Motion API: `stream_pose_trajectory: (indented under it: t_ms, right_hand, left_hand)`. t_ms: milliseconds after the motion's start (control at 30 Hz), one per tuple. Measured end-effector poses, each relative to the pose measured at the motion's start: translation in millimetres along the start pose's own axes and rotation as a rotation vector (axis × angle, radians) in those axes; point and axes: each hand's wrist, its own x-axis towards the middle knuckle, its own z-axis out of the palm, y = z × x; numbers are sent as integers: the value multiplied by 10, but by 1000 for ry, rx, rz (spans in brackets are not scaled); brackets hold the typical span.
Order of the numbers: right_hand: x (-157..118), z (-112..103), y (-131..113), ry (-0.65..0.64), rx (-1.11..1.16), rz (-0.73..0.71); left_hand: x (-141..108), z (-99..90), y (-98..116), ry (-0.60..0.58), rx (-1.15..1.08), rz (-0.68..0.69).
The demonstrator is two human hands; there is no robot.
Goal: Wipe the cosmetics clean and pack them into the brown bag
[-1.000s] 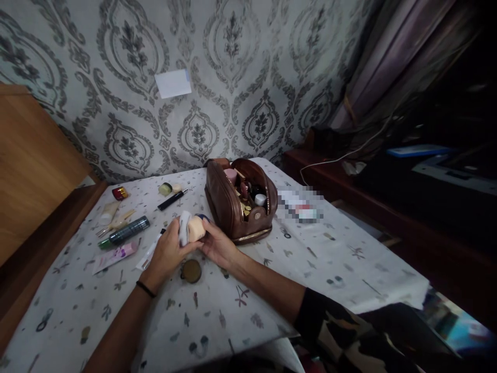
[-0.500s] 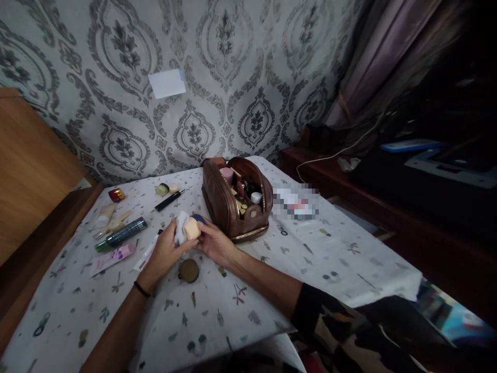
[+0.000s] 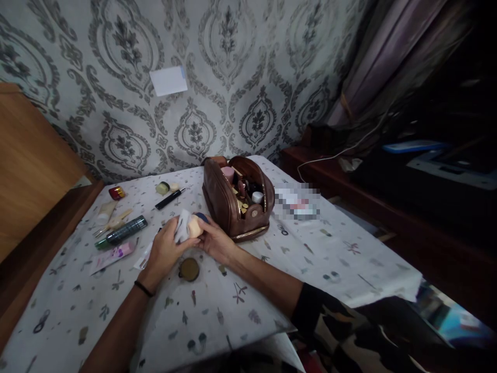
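Observation:
My left hand (image 3: 166, 248) is closed on a crumpled pale grey cloth (image 3: 182, 227). Pressed against the cloth is a cream-coloured rounded item (image 3: 194, 226), which the fingers of my right hand (image 3: 215, 241) hold from the other side. A dark blue piece (image 3: 201, 216) shows behind it, by the right fingers. Both hands meet above the table, left of an unzipped brown leather bag (image 3: 237, 199) filled with small cosmetics. Just below them a round olive-brown lid or jar (image 3: 189, 270) lies on the patterned cloth.
A dark green bottle (image 3: 126, 231), a pink tube (image 3: 112, 257), a beige tube (image 3: 105, 211) and a red-gold item (image 3: 116, 193) lie at the left. Farther back are a black pen-like item (image 3: 170, 199) and a green item (image 3: 162, 188). A blurred packet (image 3: 298, 203) lies right of the bag.
The cream item and grey cloth have turned slightly between my hands. The whole view has shifted a little; the things on the table have stayed in place.

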Motion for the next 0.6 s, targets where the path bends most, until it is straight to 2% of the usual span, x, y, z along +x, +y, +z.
stream_pose_trajectory:
  t_ms: [133, 267, 467, 600]
  right_hand:
    - [-9, 0, -7, 4, -1, 6]
    - [-26, 3, -1, -17, -12, 39]
    - [-52, 10, 15, -80, -73, 93]
    - [-36, 6, 25, -75, -51, 175]
  left_hand:
    - [42, -98, -7, 54, -10, -16]
    - [73, -164, -12, 22, -38, 19]
    - [30, -43, -17, 66, -45, 82]
    - [-18, 39, -14, 2, -71, 164]
